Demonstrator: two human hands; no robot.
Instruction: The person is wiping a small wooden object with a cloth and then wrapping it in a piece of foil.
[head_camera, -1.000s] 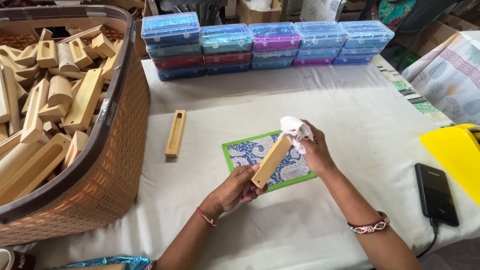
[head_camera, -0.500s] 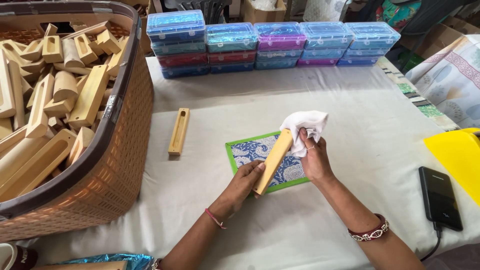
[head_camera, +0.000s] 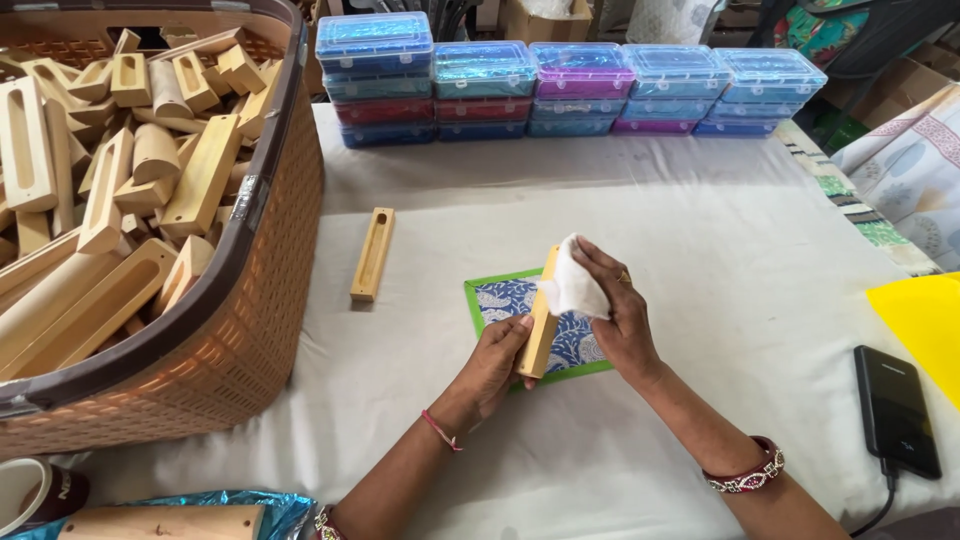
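My left hand grips the near end of a long wooden block, held almost upright over a green-edged blue patterned mat. My right hand presses a crumpled white cloth against the block's upper part. Another wooden block with a slot lies flat on the white tablecloth to the left of the mat.
A big brown woven basket full of wooden blocks fills the left. Stacked coloured plastic boxes line the far edge. A black phone with cable and a yellow sheet lie at right. A mug sits bottom left.
The block has been turned more upright, and the cloth in my right hand has slid down along its upper part. The camera has shifted slightly.
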